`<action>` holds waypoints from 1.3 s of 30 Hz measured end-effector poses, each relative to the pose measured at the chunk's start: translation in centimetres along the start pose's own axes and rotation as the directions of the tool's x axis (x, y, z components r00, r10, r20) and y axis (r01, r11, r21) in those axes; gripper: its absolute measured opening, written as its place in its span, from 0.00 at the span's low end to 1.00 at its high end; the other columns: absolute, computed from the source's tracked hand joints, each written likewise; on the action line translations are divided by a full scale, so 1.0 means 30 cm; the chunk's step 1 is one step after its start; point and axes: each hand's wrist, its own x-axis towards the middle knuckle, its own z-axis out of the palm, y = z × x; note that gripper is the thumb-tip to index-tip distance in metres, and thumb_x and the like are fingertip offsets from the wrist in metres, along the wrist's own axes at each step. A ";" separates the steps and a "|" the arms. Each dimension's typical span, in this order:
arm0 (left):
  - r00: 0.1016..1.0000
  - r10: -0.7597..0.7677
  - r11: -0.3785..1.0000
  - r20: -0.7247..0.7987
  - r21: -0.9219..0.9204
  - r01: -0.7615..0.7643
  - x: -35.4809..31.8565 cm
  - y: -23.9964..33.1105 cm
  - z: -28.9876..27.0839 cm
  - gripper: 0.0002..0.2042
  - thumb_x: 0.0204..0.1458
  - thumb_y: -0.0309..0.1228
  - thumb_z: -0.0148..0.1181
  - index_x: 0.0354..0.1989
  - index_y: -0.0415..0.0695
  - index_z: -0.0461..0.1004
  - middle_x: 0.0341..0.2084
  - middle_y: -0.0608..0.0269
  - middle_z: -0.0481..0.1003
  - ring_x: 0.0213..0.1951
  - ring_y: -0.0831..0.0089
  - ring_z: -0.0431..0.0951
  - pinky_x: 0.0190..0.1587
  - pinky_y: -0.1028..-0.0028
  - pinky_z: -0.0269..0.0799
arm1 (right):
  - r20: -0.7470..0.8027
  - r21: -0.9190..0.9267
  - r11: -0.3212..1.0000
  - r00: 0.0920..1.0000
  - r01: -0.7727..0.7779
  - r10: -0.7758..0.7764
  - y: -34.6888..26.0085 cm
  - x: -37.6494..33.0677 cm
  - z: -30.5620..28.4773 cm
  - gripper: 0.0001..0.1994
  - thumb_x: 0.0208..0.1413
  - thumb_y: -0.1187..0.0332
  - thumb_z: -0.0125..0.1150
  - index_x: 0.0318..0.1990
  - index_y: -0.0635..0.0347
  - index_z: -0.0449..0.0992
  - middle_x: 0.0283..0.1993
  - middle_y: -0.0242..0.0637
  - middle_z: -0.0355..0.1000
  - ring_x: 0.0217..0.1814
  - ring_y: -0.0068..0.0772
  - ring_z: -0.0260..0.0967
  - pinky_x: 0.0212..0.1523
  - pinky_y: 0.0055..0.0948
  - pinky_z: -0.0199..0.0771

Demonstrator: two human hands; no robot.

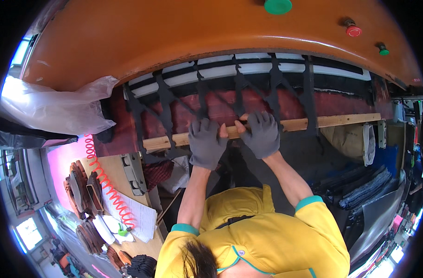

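Note:
A black cut-out sheet (275, 83), with thin strips between large openings, lies across the dark red bed (220, 104) of a machine. Its near edge hangs over a wooden bar (341, 120). My left hand (204, 143), in a grey glove with bare thumb tip, closes on the sheet at the bar. Beside it, my right hand (261, 135), gloved alike, is curled over the same edge. The thumbs point toward each other, a small gap apart. The gloves hide the material under my fingers.
An orange machine housing (174, 37) overhangs the bed, bearing a red button (353, 30) and green ones. Clear plastic (58, 106) bulges at left. A red coiled hose (107, 185) hangs over a side table with papers (137, 217) and brown pieces. Dark sheets (364, 190) are stacked at right.

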 end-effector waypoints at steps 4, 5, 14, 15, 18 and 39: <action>0.999 0.003 0.999 0.035 -0.034 -0.001 -0.076 0.035 -0.053 0.10 0.50 0.34 0.61 0.24 0.43 0.70 0.25 0.54 0.68 0.34 0.52 0.68 0.38 0.56 0.66 | 0.087 -0.006 0.998 0.994 -0.058 0.058 -0.056 -0.084 -0.066 0.10 0.49 0.61 0.67 0.36 0.52 0.74 0.36 0.33 0.71 0.36 0.44 0.68 0.37 0.41 0.69; 0.998 -0.048 0.995 0.045 -0.086 0.052 -0.096 0.047 -0.069 0.10 0.51 0.33 0.61 0.24 0.43 0.70 0.25 0.54 0.68 0.34 0.52 0.68 0.39 0.56 0.65 | 0.063 0.015 1.000 0.998 -0.028 0.027 -0.073 -0.105 -0.089 0.10 0.49 0.61 0.67 0.37 0.51 0.75 0.39 0.34 0.71 0.38 0.44 0.68 0.39 0.42 0.69; 0.972 -0.197 0.967 -0.131 0.136 0.215 0.026 -0.052 -0.077 0.24 0.56 0.38 0.56 0.58 0.38 0.68 0.59 0.46 0.66 0.65 0.48 0.61 0.65 0.48 0.50 | -0.021 0.025 0.999 0.999 0.026 -0.025 -0.133 0.160 -0.109 0.34 0.45 0.55 0.70 0.59 0.54 0.64 0.64 0.52 0.58 0.60 0.58 0.61 0.60 0.51 0.64; 0.979 -0.132 0.969 -0.154 0.187 0.160 0.028 -0.062 -0.073 0.25 0.57 0.41 0.54 0.59 0.38 0.68 0.60 0.46 0.65 0.66 0.48 0.60 0.66 0.48 0.49 | -0.066 -0.007 0.995 0.993 0.098 -0.098 -0.131 0.219 -0.086 0.37 0.42 0.54 0.72 0.60 0.55 0.64 0.64 0.55 0.57 0.62 0.59 0.59 0.61 0.51 0.63; 0.989 -0.115 0.949 -0.093 0.284 0.137 -0.019 -0.071 -0.070 0.32 0.59 0.53 0.45 0.63 0.40 0.65 0.64 0.48 0.62 0.68 0.49 0.57 0.67 0.47 0.44 | 0.125 0.035 0.992 0.984 0.125 -0.128 -0.134 0.327 -0.031 0.43 0.35 0.56 0.75 0.62 0.55 0.62 0.65 0.56 0.55 0.64 0.61 0.58 0.62 0.51 0.62; 0.986 -0.166 0.968 -0.033 0.184 0.170 -0.235 -0.031 -0.169 0.28 0.59 0.49 0.49 0.61 0.41 0.67 0.65 0.48 0.62 0.68 0.50 0.58 0.67 0.46 0.42 | 0.087 0.060 0.993 0.992 -0.102 0.097 -0.002 0.068 -0.209 0.45 0.33 0.62 0.79 0.64 0.53 0.63 0.70 0.50 0.56 0.65 0.56 0.63 0.62 0.44 0.67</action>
